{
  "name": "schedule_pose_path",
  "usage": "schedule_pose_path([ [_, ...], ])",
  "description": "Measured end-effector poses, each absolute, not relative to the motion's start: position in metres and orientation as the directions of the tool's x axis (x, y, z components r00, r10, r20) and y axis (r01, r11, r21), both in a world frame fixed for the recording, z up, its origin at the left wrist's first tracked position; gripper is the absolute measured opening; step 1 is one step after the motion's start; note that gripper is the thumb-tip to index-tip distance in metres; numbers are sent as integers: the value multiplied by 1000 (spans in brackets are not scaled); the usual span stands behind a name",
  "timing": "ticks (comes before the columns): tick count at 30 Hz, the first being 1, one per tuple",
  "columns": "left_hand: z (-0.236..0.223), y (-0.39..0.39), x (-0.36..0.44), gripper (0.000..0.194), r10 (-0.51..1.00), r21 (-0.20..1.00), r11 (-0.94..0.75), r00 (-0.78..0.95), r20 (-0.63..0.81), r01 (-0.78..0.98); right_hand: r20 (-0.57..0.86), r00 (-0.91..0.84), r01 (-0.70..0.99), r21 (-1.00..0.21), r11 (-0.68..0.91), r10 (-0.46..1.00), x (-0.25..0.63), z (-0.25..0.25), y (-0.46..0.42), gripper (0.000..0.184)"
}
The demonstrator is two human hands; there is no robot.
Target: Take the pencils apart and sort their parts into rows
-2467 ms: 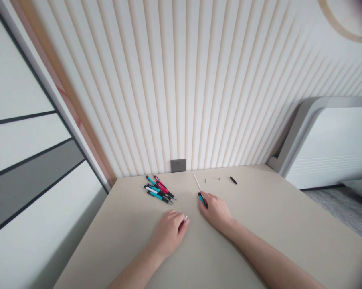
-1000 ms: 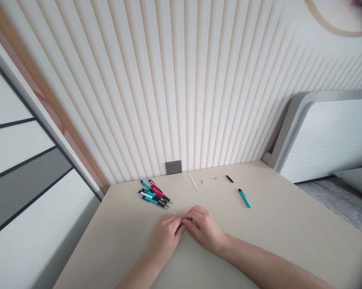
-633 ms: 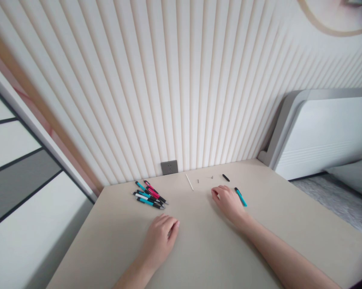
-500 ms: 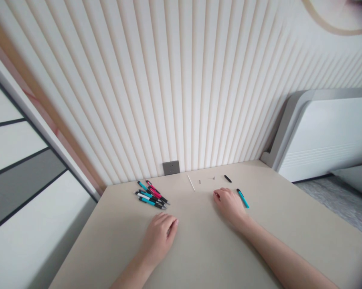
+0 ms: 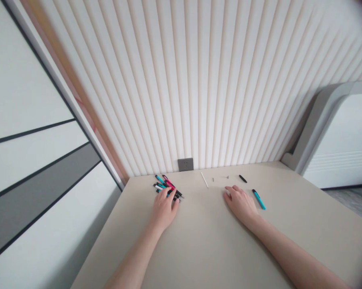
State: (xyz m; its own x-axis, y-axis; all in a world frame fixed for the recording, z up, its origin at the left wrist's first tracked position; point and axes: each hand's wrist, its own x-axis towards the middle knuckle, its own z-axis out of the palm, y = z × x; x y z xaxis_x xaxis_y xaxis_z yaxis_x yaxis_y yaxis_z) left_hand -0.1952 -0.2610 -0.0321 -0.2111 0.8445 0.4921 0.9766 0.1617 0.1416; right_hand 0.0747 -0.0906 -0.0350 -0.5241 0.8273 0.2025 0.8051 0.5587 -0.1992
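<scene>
On the table (image 5: 199, 241), my left hand (image 5: 164, 208) reaches over the near side of a pile of pens (image 5: 170, 184), some blue, some red, one with white. Its thumb and fingers are apart, and the fingertips cover part of the pile; whether they touch a pen I cannot tell. My right hand (image 5: 241, 202) rests on the tabletop with its fingers loosely stretched and nothing visible in them. Right of it lies a blue pen barrel (image 5: 259, 200) with a black clip end. Beyond it are a short black pen part (image 5: 243, 178), a tiny metal piece (image 5: 227, 177), a small spring-like piece (image 5: 213, 179) and a thin white refill (image 5: 204, 180).
A ribbed cream wall (image 5: 181, 80) rises at the table's back edge, with a dark socket (image 5: 185, 164) low on it. A white and grey cabinet (image 5: 33, 200) stands to the left. A pale headboard (image 5: 340, 140) stands to the right.
My left hand has moved forward onto the pen pile, its fingers opening out. My right hand's fingers have loosened and stretched. The view has shifted, so everything appears further right.
</scene>
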Motion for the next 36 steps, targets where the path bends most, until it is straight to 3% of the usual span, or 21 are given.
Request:
schedule_pose_path([
  [5, -34, -267, -199, 35, 858, 189, 135, -211, 469, 973, 232, -529, 802, -179, 570, 816, 72, -29, -98, 33],
  [10, -35, -273, -212, 45, 879, 164, 124, -185, 439, 979, 252, -540, 784, -197, 589, 803, 71, -27, -101, 33],
  [15, -29, -276, -219, 37, 890, 128, 86, -134, 436, 988, 306, -586, 714, -244, 657, 751, 71, -25, -105, 34],
  [20, -23, -279, -216, 43, 895, 95, 61, -97, 435, 994, 354, -647, 587, -334, 738, 675, 69, -23, -111, 33],
  [26, -16, -278, -216, 22, 871, 35, 92, -98, 481, 995, 446, -696, 410, -396, 822, 563, 68, -22, -117, 31],
  [30, -1, -281, -201, 26, 776, -17, -64, 61, 627, 998, 504, -708, 306, -412, 858, 495, 66, -17, -131, 30],
  [36, 4, -292, -141, 33, 752, -193, -313, 366, 548, 930, 522, -779, 64, -483, 873, 346, 58, -12, -163, 29],
])
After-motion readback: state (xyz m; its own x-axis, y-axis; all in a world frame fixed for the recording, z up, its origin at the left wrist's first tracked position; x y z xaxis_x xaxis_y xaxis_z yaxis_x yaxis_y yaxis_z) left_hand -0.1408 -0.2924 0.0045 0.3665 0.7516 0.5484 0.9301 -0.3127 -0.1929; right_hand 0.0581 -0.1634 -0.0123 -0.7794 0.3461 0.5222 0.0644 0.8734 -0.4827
